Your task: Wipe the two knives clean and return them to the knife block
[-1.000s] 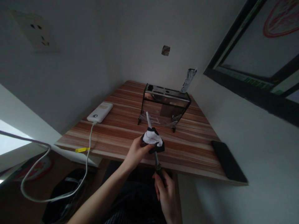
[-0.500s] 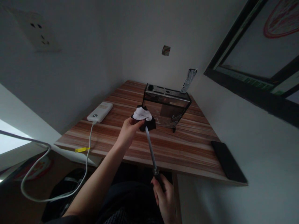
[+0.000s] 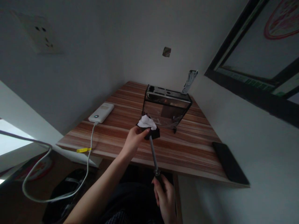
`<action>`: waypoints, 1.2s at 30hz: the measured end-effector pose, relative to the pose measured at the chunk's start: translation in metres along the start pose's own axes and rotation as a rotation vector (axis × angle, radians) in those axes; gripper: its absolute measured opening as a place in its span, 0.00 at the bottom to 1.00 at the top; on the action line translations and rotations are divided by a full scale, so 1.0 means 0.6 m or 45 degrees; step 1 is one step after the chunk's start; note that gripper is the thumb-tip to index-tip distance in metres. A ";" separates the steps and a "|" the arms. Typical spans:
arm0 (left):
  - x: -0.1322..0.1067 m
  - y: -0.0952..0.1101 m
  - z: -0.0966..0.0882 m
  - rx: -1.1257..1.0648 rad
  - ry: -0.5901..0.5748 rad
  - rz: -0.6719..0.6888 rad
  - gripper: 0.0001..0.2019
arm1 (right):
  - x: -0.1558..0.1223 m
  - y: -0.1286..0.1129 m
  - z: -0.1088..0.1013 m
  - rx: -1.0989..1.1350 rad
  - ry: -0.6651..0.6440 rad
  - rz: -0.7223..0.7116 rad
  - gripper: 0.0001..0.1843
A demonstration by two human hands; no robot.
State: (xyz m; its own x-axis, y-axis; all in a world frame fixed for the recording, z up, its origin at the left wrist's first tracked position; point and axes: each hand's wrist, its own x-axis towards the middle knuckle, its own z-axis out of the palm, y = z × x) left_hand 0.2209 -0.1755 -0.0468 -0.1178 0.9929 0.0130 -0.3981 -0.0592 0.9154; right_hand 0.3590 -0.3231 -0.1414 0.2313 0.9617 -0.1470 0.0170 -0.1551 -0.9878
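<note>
Head cam: L fingers (image 3: 143, 134) pinch crumpled wad (image 3: 146, 122), R fingers (image 3: 159, 189) grip metal rod (image 3: 153, 154) hdl (image 3: 158, 176).

The rod (image 3: 153, 154) has a straight grey shaft and a dark handle. It slants across the near edge of the table (image 3: 193, 146), handle outside. The cloth (image 3: 147, 122), black with a folded white layer, sits above the table, hiding the shaft's far end.

The rod (image 3: 153, 154) looks smooth metal, the cloth (image 3: 146, 121) matt, the tabletop (image 3: 189, 147) wood-grained.
</note>
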 end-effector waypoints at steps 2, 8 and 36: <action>-0.020 -0.009 0.007 0.044 -0.044 -0.085 0.17 | 0.003 -0.013 0.003 0.023 -0.012 0.016 0.28; -0.073 -0.031 0.022 0.086 -0.234 -0.228 0.17 | 0.014 -0.051 0.003 0.039 -0.069 0.042 0.30; -0.092 -0.039 0.013 0.197 -0.216 -0.172 0.17 | 0.023 -0.062 0.004 0.046 -0.129 0.033 0.27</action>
State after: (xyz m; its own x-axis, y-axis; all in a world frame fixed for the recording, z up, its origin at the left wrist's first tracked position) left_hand 0.2441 -0.2282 -0.0660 0.0860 0.9946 -0.0583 -0.2549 0.0786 0.9638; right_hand 0.3594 -0.3039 -0.1066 0.1317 0.9757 -0.1752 -0.0233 -0.1736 -0.9845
